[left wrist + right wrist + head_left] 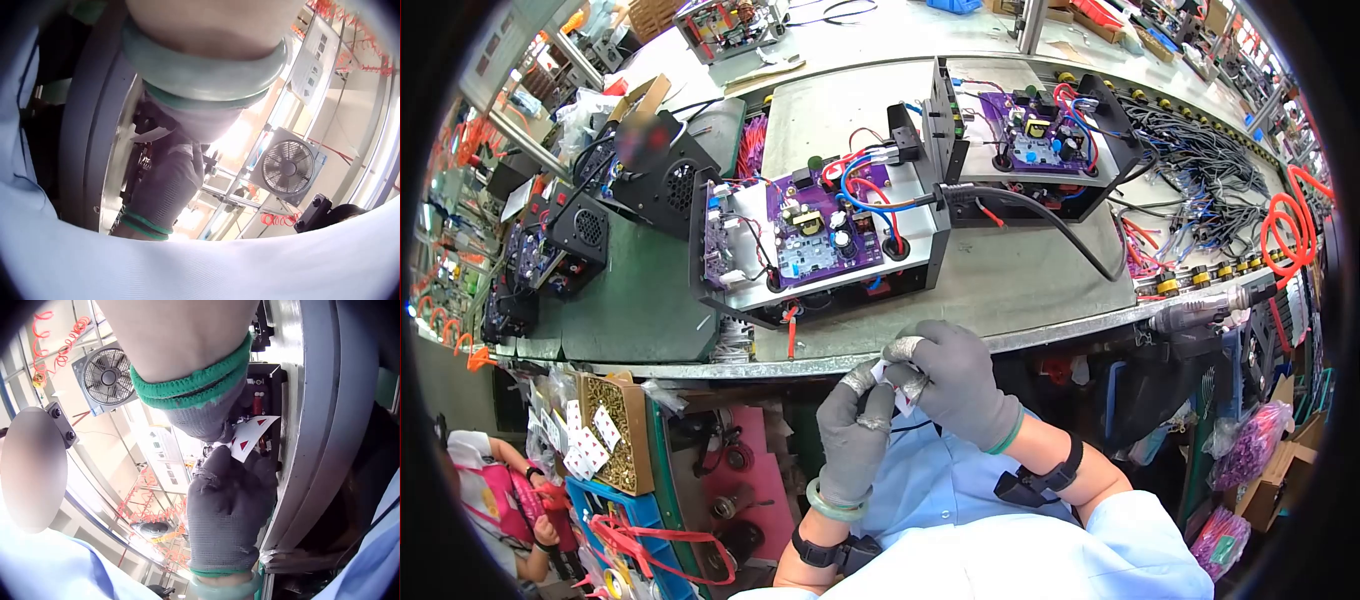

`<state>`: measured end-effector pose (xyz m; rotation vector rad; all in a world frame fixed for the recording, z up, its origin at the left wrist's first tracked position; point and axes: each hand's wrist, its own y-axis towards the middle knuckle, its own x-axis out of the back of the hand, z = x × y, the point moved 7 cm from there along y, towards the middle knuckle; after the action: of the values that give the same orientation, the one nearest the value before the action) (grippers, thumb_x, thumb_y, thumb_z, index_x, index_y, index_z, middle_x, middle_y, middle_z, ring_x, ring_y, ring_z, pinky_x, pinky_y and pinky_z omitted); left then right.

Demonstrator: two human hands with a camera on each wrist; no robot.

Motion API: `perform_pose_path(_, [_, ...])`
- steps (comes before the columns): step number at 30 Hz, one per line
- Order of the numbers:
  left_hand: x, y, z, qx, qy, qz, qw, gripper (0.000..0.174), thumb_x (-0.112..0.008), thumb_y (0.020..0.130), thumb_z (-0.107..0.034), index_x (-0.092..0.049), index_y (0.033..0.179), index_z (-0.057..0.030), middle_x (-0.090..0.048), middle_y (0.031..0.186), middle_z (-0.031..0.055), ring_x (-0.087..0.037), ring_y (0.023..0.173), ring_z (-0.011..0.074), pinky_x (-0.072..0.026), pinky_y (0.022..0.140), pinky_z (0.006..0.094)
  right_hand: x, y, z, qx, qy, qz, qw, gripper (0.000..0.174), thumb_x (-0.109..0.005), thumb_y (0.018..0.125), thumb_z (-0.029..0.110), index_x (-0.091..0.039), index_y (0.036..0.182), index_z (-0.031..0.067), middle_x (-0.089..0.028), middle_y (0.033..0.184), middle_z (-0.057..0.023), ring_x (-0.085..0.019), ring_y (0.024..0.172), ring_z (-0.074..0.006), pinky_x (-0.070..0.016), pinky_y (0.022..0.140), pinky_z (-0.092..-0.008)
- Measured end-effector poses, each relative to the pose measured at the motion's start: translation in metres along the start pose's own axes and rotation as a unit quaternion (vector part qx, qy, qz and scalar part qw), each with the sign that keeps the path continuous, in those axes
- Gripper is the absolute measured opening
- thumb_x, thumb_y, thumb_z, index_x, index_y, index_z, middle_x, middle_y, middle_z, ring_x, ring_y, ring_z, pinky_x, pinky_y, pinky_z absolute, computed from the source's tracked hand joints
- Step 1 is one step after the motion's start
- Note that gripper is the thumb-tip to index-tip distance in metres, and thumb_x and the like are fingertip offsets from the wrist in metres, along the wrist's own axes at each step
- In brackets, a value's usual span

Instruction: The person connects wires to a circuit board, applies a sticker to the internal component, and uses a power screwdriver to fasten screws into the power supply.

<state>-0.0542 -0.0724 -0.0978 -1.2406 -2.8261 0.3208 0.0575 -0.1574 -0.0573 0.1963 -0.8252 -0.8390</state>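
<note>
Just below the middle of the head view, the gloved left hand point(847, 432) and right hand point(965, 387) pinch a small label sheet point(905, 402) between their fingertips. Right above stands an open device point(822, 235); a thick black cable point(1048, 214) arches to its right. Loose wires point(1200, 150) pile farther right. The metal-edged workbench point(1020, 285) spans the middle.

In the left wrist view, a pale green bangle point(206, 78) blocks the top, pale cloth point(206, 269) the bottom; a box fan point(289, 167) shows at right.

In the right wrist view, the label sheet bears red triangles, right of centre; red coiled hoses point(81, 325) hang upper left.
</note>
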Motion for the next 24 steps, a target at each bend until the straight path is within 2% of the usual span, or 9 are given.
perform_pose_path(4, [0.004,-0.001,-0.002,-0.029,0.000,-0.003,1.000,0.017,-0.054,0.094,-0.007,-0.066,0.096,0.0039,-0.062,0.078,-0.0003,-0.051,0.071,0.0042,-0.0427,0.061,0.0211,-0.006,-0.003,0.001,-0.010,0.003,0.044,0.999,0.016,-0.074,0.073,0.015,-0.066,0.086,0.0100,-0.064,0.083,-0.0075,-0.063,0.075,-0.0300,-0.0508,0.065,-0.0409])
perform_pose_path(6, [0.012,0.001,0.004,-0.026,0.051,-0.023,0.998,0.022,-0.053,0.096,-0.011,-0.065,0.083,0.0026,-0.052,0.067,-0.0040,-0.041,0.063,0.0032,-0.0334,0.053,0.0228,-0.003,-0.006,0.013,0.028,-0.046,0.001,0.999,0.017,-0.076,0.071,0.011,-0.066,0.085,0.0086,-0.065,0.082,-0.0075,-0.065,0.070,-0.0276,-0.0516,0.060,-0.0369])
perform_pose_path(9, [0.014,0.001,0.008,-0.032,0.011,-0.055,0.998,0.025,-0.054,0.096,-0.010,-0.060,0.075,0.0015,-0.045,0.063,-0.0059,-0.035,0.061,0.0033,-0.0278,0.050,0.0249,-0.009,-0.015,0.014,0.036,-0.045,-0.034,0.998,0.019,-0.076,0.071,0.010,-0.066,0.086,0.0080,-0.067,0.085,-0.0079,-0.066,0.068,-0.0272,-0.0530,0.059,-0.0347])
perform_pose_path(10, [0.015,0.001,0.008,-0.032,0.011,-0.056,0.998,0.025,-0.054,0.096,-0.010,-0.060,0.075,0.0015,-0.045,0.063,-0.0059,-0.035,0.061,0.0033,-0.0278,0.050,0.0249,-0.009,-0.015,0.015,0.037,-0.045,-0.034,0.998,0.019,-0.076,0.071,0.010,-0.066,0.086,0.0080,-0.067,0.085,-0.0079,-0.066,0.068,-0.0272,-0.0530,0.059,-0.0347])
perform_pose_path(12, [0.017,-0.001,0.007,-0.051,0.059,-0.054,0.995,0.030,-0.054,0.099,-0.020,-0.065,0.080,0.0008,-0.056,0.065,-0.0031,-0.047,0.060,0.0035,-0.0354,0.054,0.0220,-0.009,-0.014,0.016,0.027,-0.017,-0.040,0.999,0.020,-0.077,0.072,0.010,-0.065,0.087,0.0072,-0.067,0.085,-0.0078,-0.066,0.067,-0.0269,-0.0539,0.058,-0.0331])
perform_pose_path(13, [0.016,-0.002,0.007,-0.052,0.059,-0.055,0.995,0.030,-0.054,0.099,-0.020,-0.065,0.080,0.0008,-0.056,0.065,-0.0031,-0.047,0.060,0.0035,-0.0354,0.054,0.0220,-0.010,-0.014,0.016,0.027,-0.017,-0.040,0.999,0.020,-0.077,0.072,0.010,-0.065,0.087,0.0072,-0.067,0.085,-0.0078,-0.066,0.067,-0.0269,-0.0539,0.058,-0.0331])
perform_pose_path(15, [0.017,-0.004,0.006,-0.069,0.020,-0.084,0.994,0.024,-0.055,0.095,-0.010,-0.060,0.075,0.0023,-0.045,0.062,-0.0056,-0.035,0.061,0.0030,-0.0285,0.050,0.0243,-0.014,-0.016,0.014,0.033,-0.021,-0.024,0.999,0.016,-0.075,0.074,0.013,-0.066,0.087,0.0095,-0.066,0.087,-0.0054,-0.067,0.069,-0.0254,-0.0535,0.058,-0.0342])
perform_pose_path(19, [0.017,-0.007,0.006,-0.081,0.019,-0.090,0.993,0.024,-0.055,0.095,-0.011,-0.061,0.076,0.0020,-0.047,0.063,-0.0054,-0.036,0.061,0.0029,-0.0294,0.050,0.0240,-0.015,-0.019,0.017,0.035,-0.025,-0.017,0.999,0.016,-0.075,0.074,0.012,-0.065,0.086,0.0089,-0.065,0.086,-0.0057,-0.066,0.068,-0.0256,-0.0535,0.058,-0.0344])
perform_pose_path(24, [0.015,-0.009,0.005,-0.046,-0.038,-0.089,0.994,0.024,-0.055,0.097,-0.014,-0.062,0.080,0.0016,-0.051,0.068,-0.0048,-0.040,0.064,0.0030,-0.0324,0.054,0.0223,-0.014,-0.020,0.020,0.048,-0.019,-0.024,0.998,0.015,-0.074,0.073,0.010,-0.065,0.086,0.0082,-0.065,0.085,-0.0071,-0.066,0.069,-0.0263,-0.0535,0.059,-0.0347])
